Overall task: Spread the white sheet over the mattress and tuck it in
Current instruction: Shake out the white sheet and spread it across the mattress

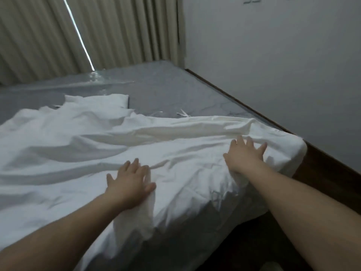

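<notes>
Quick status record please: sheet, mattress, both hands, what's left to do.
sheet: white sheet rumpled, covers the near part only, draped over the near right corner
mattress: grey mattress bare at the far end, under shiny plastic wrap
left hand: left hand flat on the sheet, fingers spread
right hand: right hand flat on the sheet near the corner
surroundings: curtain behind, wall to the right
left to do: spread to the far end, tuck in

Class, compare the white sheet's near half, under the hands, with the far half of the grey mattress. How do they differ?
The near half of the grey plastic-wrapped mattress is covered by the rumpled white cotton sheet; the far half lies bare. The sheet is matt and creased; the bare mattress is smooth and glossy. Both the left hand and the right hand press flat, fingers spread, on the sheet.
</notes>
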The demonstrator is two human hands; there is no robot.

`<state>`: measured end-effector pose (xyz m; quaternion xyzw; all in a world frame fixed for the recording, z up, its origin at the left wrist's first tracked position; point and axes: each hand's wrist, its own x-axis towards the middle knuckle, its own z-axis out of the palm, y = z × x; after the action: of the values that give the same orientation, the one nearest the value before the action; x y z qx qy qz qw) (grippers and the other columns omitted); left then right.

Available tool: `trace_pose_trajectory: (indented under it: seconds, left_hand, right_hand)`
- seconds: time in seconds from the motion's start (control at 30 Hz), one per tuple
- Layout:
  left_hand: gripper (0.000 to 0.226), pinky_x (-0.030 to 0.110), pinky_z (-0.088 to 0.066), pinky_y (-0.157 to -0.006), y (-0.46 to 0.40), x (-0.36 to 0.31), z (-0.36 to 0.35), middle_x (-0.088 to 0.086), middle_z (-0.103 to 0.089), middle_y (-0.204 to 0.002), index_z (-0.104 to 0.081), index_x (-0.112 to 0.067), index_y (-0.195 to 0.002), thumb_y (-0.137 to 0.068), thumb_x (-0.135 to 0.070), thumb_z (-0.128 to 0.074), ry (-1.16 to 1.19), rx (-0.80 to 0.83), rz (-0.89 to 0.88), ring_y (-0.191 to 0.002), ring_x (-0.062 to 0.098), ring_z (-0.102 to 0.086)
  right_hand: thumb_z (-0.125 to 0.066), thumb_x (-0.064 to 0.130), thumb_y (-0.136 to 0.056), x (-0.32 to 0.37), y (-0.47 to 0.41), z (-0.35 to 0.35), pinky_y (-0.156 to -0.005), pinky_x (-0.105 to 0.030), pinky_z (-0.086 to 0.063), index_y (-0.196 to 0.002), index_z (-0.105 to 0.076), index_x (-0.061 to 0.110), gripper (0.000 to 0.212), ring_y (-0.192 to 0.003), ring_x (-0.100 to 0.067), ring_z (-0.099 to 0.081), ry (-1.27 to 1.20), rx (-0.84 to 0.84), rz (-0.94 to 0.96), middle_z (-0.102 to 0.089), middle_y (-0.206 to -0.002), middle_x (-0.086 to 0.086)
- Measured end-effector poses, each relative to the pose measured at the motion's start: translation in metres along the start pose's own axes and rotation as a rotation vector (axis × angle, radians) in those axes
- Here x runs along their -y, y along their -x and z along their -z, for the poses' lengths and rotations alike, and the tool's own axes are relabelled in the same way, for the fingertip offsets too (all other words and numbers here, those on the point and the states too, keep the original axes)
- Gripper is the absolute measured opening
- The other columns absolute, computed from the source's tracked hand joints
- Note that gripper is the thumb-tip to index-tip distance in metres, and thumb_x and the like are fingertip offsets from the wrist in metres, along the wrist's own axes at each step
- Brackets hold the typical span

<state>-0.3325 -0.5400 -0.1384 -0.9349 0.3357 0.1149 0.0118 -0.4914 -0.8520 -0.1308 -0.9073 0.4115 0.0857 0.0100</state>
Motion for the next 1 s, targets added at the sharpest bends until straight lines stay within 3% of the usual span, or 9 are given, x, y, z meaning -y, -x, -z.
trace_pose_trajectory:
  seconds: [0.13, 0.33, 0.5, 0.6, 0.7, 0.83, 1.0]
  left_hand:
    - [0.074, 0.067, -0.023, -0.119, 0.036, 0.024, -0.004, -0.003, -0.012, -0.171, -0.028, -0.036, -0.156, -0.092, -0.071, -0.043, 0.053, 0.052, -0.006, -0.156, 0.027, -0.015]
    - [0.069, 0.054, -0.044, -0.106, 0.086, 0.059, 0.001, 0.003, -0.046, -0.145, -0.046, -0.027, -0.141, -0.086, -0.068, -0.045, -0.005, 0.138, -0.072, -0.132, 0.033, -0.045]
    - [0.038, 0.043, -0.048, -0.097, 0.102, 0.068, 0.008, 0.001, -0.057, -0.126, -0.057, -0.025, -0.116, -0.093, -0.056, -0.054, 0.007, 0.143, -0.101, -0.114, 0.028, -0.057]
    - [0.048, 0.045, -0.047, -0.099, 0.094, 0.075, -0.002, 0.001, -0.055, -0.127, -0.055, -0.025, -0.122, -0.091, -0.061, -0.054, 0.042, 0.121, -0.096, -0.117, 0.029, -0.054]
    - [0.069, 0.053, -0.045, -0.102, 0.079, 0.08, -0.01, 0.002, -0.049, -0.133, -0.048, -0.029, -0.129, -0.081, -0.078, -0.039, 0.062, 0.135, -0.058, -0.123, 0.032, -0.048]
    - [0.088, 0.066, -0.035, -0.108, 0.034, 0.087, -0.011, 0.003, -0.03, -0.157, -0.036, -0.034, -0.137, -0.069, -0.09, -0.027, 0.126, 0.124, 0.047, -0.141, 0.039, -0.031]
    - [0.087, 0.08, -0.024, -0.105, -0.045, 0.085, 0.006, -0.009, -0.003, -0.169, -0.018, -0.043, -0.15, -0.077, -0.084, -0.042, 0.158, 0.104, 0.148, -0.155, 0.035, -0.002]
  right_hand:
    - [-0.035, 0.057, -0.103, 0.045, 0.046, 0.001, -0.122, -0.067, -0.006, -0.161, -0.023, 0.028, 0.066, -0.159, -0.027, -0.002, -0.072, -0.096, 0.268, -0.007, -0.173, 0.002]
    - [-0.039, 0.061, -0.102, 0.098, 0.114, -0.01, -0.124, -0.062, -0.009, -0.16, -0.029, 0.035, 0.065, -0.159, -0.026, -0.005, -0.08, 0.008, 0.49, -0.009, -0.173, 0.005]
    - [-0.041, 0.064, -0.097, 0.121, 0.123, -0.001, -0.122, -0.052, -0.027, -0.152, -0.046, 0.032, 0.063, -0.15, -0.025, -0.032, -0.182, -0.034, 0.499, -0.041, -0.162, 0.005]
    - [-0.046, 0.058, -0.1, 0.134, 0.11, 0.005, -0.116, -0.048, -0.037, -0.148, -0.051, 0.026, 0.058, -0.141, -0.028, -0.044, -0.336, -0.042, 0.456, -0.053, -0.152, 0.002]
    - [-0.047, 0.052, -0.102, 0.149, 0.091, 0.007, -0.115, -0.047, -0.039, -0.145, -0.053, 0.025, 0.052, -0.138, -0.028, -0.046, -0.426, -0.061, 0.433, -0.056, -0.147, 0.0]
    - [-0.045, 0.045, -0.101, 0.172, 0.038, 0.017, -0.115, -0.045, -0.036, -0.137, -0.062, 0.021, 0.046, -0.133, -0.03, -0.051, -0.431, -0.182, 0.435, -0.063, -0.14, -0.005]
    - [-0.045, 0.033, -0.098, 0.208, -0.064, 0.053, -0.1, -0.046, -0.044, -0.111, -0.072, 0.021, 0.033, -0.115, -0.039, -0.059, -0.359, -0.34, 0.362, -0.07, -0.118, -0.012]
